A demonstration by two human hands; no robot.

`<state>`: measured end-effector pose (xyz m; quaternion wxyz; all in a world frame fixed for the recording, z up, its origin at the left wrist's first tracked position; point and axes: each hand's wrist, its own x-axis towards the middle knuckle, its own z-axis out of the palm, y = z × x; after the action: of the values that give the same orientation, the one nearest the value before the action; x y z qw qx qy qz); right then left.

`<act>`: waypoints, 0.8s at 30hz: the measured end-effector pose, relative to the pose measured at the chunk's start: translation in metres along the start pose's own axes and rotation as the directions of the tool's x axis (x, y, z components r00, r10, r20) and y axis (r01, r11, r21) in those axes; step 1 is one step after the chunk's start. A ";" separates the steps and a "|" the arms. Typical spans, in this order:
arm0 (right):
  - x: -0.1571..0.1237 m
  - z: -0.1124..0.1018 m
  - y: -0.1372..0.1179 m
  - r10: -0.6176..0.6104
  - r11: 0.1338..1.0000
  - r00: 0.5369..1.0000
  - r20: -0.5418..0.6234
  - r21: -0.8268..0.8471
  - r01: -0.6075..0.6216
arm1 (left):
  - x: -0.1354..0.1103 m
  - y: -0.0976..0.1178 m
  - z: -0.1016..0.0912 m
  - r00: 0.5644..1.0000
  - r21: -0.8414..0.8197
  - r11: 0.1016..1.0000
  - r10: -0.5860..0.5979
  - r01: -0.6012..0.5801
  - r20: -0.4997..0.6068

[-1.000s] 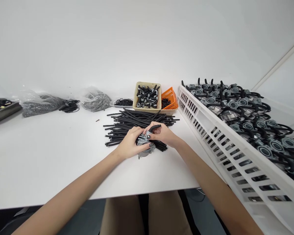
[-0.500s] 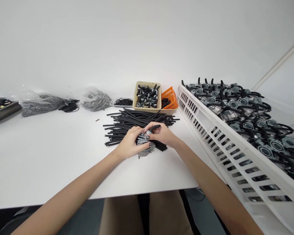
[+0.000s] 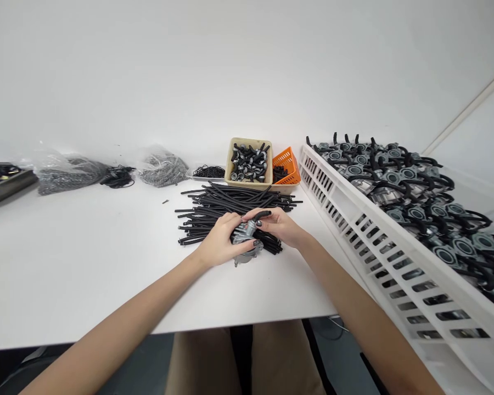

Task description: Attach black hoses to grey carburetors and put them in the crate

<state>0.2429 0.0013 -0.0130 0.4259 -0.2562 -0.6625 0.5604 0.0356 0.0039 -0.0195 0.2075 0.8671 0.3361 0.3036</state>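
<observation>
On my white table (image 3: 86,263) lie black hoses (image 3: 230,200), a beige tray (image 3: 247,185), an orange basket (image 3: 291,176), two plastic bags (image 3: 72,174) and a metal tray (image 3: 8,191).

One left hand (image 3: 220,241) and one right hand (image 3: 278,225) are holding one metal part (image 3: 245,238), while one pile of black tubes (image 3: 226,200), one tan tray (image 3: 249,185), one orange basket (image 3: 288,167), two plastic bags (image 3: 68,175) and one metal tray (image 3: 8,190) are sitting on one table (image 3: 86,247), with one white crate (image 3: 354,236) standing beside it.

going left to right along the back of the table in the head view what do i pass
dark metal tray of black parts, clear bag of grey parts, small bundle of black cord, second clear bag of grey parts, coil of thin black rings, beige tray of metal fittings, orange plastic basket, white slatted crate
</observation>
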 end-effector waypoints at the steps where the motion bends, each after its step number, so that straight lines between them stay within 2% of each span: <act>1: 0.000 0.000 0.000 -0.009 1.000 1.000 -0.008 -0.002 0.009 | 0.000 0.000 0.000 1.000 -0.001 1.000 -0.002 0.002 0.000; 4: -0.001 -0.001 0.000 -0.008 1.000 1.000 -0.024 0.008 0.008 | -0.001 -0.001 0.000 1.000 -0.017 1.000 0.010 -0.010 0.009; 9: -0.001 0.000 -0.002 0.023 1.000 1.000 0.013 -0.007 -0.023 | -0.001 -0.001 -0.001 1.000 -0.031 0.999 0.013 -0.012 0.019; 19: 0.001 0.003 -0.005 0.041 0.998 0.997 -0.068 -0.035 -0.043 | 0.000 -0.001 0.000 1.000 -0.012 0.999 0.030 -0.030 0.005; 24: 0.001 0.006 -0.008 0.050 0.998 0.997 -0.062 -0.020 -0.052 | 0.000 0.000 -0.001 1.000 -0.024 1.000 0.017 -0.016 0.021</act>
<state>0.2379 -0.0028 -0.0048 0.4290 -0.2946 -0.6482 0.5559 0.0347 0.0041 -0.0193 0.2188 0.8705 0.3230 0.2999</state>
